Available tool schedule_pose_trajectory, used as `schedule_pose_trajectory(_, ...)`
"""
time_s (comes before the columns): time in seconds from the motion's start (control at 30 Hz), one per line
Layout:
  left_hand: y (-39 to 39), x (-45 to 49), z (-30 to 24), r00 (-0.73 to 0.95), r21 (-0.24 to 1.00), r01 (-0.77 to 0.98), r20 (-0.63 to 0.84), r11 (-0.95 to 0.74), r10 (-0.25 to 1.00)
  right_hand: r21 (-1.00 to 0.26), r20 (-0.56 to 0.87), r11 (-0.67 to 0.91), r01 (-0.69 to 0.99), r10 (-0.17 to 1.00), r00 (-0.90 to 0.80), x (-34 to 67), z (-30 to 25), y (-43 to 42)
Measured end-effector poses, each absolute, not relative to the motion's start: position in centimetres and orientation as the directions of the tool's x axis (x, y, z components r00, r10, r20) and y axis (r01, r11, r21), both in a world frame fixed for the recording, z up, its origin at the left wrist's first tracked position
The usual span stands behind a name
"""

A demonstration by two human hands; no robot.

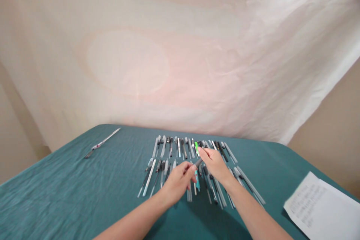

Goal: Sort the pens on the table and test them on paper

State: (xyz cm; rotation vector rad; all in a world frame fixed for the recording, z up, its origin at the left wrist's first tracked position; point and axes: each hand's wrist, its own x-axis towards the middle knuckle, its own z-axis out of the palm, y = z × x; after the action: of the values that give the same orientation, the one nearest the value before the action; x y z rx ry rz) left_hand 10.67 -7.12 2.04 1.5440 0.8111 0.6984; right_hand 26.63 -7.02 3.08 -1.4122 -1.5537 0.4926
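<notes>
My left hand (178, 180) and my right hand (214, 164) meet over the middle of the pen rows. Between them is a dark grey pen (198, 162), its ends covered by my fingers. Both hands are closed on it in a pinch. A bright green pen (197, 147) shows just beyond my right fingertips; whether they touch it I cannot tell. Below my left fingers lies a turquoise pen (197, 180), partly covered. Several clear, black and white pens lie side by side in a far row and a near row, with a white pen (149, 177) near the left end.
A dark green cloth (70, 191) covers the table. Far left, a long slim pen-like item (102, 142) lies slantwise. At the right front edge are white paper sheets (326, 210) with handwriting. A pale sheet (180, 52) hangs behind the table.
</notes>
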Motion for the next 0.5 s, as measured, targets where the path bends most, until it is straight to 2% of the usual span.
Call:
schedule_pose_trajectory(0.1, -7.5, 10.7, 1.9, 0.509, 0.946, 0.200, 0.121, -0.254, 0.852, -0.881, 0.252, 0.179, 0.437, 0.961, 0.117, 26.6, 2.5, -6.9)
schedule_pose_trajectory(0.17, -7.6, 10.6, 1.8, 0.501, 0.932, 0.228, 0.135, -0.281, 0.855, -0.929, 0.146, 0.104, 0.356, 0.985, 0.095, 26.5, 2.2, -6.9)
schedule_pose_trajectory(0.23, -7.6, 10.6, 1.6, 0.505, 0.935, 0.249, 0.098, -0.253, 0.858, -0.936, 0.126, 0.087, 0.341, 0.988, 0.094, 26.4, 2.1, -7.0)
schedule_pose_trajectory(0.37, -7.8, 10.7, 1.5, 0.553, 0.969, 0.205, 0.002, -0.138, 0.833, -0.882, 0.288, 0.215, 0.420, 0.950, 0.118, 26.1, 2.3, -7.2)
schedule_pose_trajectory(0.5, -8.3, 10.6, 2.4, 0.702, 0.973, 0.053, -0.196, 0.224, 0.685, -0.905, 0.280, 0.220, 0.364, 0.952, 0.121, 26.0, 2.6, -7.4)
